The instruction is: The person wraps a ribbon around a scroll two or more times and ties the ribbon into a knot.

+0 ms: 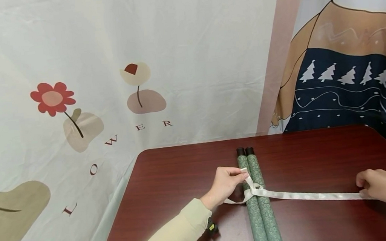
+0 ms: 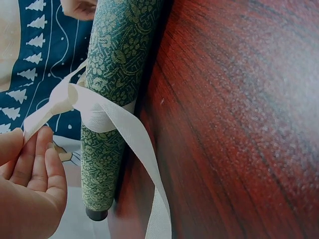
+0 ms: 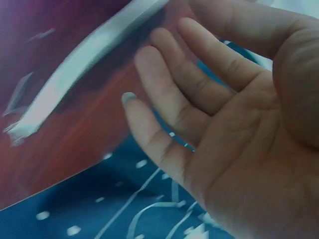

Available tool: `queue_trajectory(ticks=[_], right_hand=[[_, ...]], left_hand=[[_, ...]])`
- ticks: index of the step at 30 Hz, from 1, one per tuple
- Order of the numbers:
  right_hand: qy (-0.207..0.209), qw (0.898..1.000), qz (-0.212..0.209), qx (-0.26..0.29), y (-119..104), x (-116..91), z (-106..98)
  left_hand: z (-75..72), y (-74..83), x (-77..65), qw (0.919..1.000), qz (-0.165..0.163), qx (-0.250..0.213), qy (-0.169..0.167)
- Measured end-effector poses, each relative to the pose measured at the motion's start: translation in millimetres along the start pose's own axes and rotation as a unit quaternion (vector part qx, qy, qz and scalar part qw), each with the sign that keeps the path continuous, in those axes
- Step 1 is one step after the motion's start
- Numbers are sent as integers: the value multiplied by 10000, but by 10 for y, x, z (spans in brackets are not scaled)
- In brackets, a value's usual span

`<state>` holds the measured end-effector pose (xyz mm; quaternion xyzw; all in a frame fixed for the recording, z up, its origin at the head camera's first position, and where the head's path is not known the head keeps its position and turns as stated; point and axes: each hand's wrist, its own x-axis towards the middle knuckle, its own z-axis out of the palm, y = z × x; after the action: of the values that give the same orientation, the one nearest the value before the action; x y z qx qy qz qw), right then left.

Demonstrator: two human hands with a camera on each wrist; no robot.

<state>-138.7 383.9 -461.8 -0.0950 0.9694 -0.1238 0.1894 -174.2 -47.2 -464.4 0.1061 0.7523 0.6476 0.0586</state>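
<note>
Two green patterned rolls with black ends, which look like a rolled scroll [image 1: 262,209], lie side by side on the table. A white ribbon [image 1: 304,196] wraps around both and crosses in a loose loop on top. My left hand [image 1: 226,184] pinches one short ribbon end between thumb and finger, above the rolls; in the left wrist view, that hand [image 2: 35,184] holds the ribbon [image 2: 134,129] taut beside the knot. Over the long ribbon tail at the right is my right hand [image 1: 385,186]. In the right wrist view its fingers [image 3: 164,84] are loosely bent, apart from the ribbon [image 3: 65,74].
The dark red wooden table [image 1: 170,182] ends at a back edge against a pale printed cloth [image 1: 190,41]. A navy cloth with white trees [image 1: 341,97] hangs at the right. A ribbon loop [image 1: 235,201] extends left of the rolls.
</note>
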Motion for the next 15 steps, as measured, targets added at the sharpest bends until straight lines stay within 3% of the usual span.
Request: queue_trajectory(ticks=[6, 15], right_hand=[[515, 9951, -809, 254, -518, 72, -49], [1051, 9696, -2160, 462, -1208, 220, 104]], left_hand=[[14, 1, -14, 10000, -48, -19, 23], [29, 7, -22, 10000, 33, -44, 52]])
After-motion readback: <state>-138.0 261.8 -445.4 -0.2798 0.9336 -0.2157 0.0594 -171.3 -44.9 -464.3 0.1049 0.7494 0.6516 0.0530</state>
